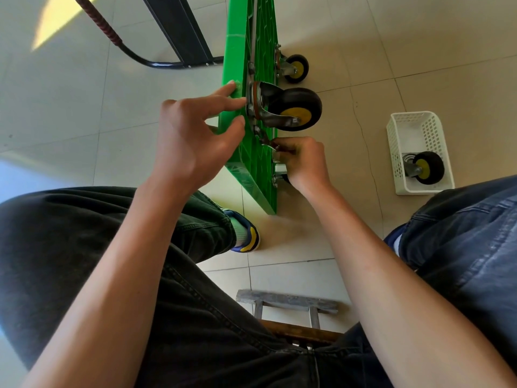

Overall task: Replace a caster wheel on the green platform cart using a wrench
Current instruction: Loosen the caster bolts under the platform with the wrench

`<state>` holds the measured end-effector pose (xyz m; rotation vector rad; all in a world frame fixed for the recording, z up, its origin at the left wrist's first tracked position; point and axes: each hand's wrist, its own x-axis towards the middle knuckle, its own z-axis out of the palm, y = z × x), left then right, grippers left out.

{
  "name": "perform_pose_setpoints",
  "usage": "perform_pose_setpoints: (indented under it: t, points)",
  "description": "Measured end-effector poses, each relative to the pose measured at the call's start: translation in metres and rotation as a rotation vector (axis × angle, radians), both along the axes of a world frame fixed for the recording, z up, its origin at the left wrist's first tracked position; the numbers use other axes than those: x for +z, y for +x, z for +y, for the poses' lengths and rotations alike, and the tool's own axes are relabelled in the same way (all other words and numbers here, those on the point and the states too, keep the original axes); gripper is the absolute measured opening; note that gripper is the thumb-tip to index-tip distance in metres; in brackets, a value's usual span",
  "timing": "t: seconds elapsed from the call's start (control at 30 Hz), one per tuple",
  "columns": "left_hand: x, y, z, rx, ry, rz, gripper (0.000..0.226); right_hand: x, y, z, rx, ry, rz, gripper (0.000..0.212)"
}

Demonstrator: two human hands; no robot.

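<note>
The green platform cart (pixel 253 163) stands on its edge on the tiled floor, underside facing right. A black caster wheel with a yellow hub (pixel 296 109) sits on a metal bracket on that underside. My left hand (pixel 193 135) rests with straight fingers against the cart's upper edge, beside the bracket plate. My right hand (pixel 302 161) grips a small metal wrench (pixel 267 142) whose head sits at a bolt just below the caster plate. A second caster (pixel 296 68) shows farther along the cart.
A white perforated basket (pixel 419 127) on the floor at right holds a loose caster wheel (pixel 426 167). The cart's black handle (pixel 167 64) lies on the floor at the far side. My knees flank the cart, and a low stool (pixel 288 302) is under me.
</note>
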<state>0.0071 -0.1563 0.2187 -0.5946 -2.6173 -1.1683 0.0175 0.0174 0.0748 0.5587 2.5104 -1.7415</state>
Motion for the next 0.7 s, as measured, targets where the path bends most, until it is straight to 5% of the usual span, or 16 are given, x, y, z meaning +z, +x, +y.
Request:
perform_pose_setpoints:
  t: [0.2, 0.43, 0.7]
  points:
    - [0.001, 0.002, 0.0, -0.001, 0.007, -0.014, 0.027, 0.011, 0.02, 0.008, 0.102, -0.14, -0.111, 0.032]
    - [0.0, 0.002, 0.0, 0.009, 0.017, -0.021, 0.028, 0.062, 0.031, 0.007, 0.134, -0.709, -0.329, 0.023]
    - [0.0, 0.0, -0.001, 0.008, 0.003, -0.023, 0.029, 0.079, 0.027, 0.012, 0.099, -0.895, -0.334, 0.015]
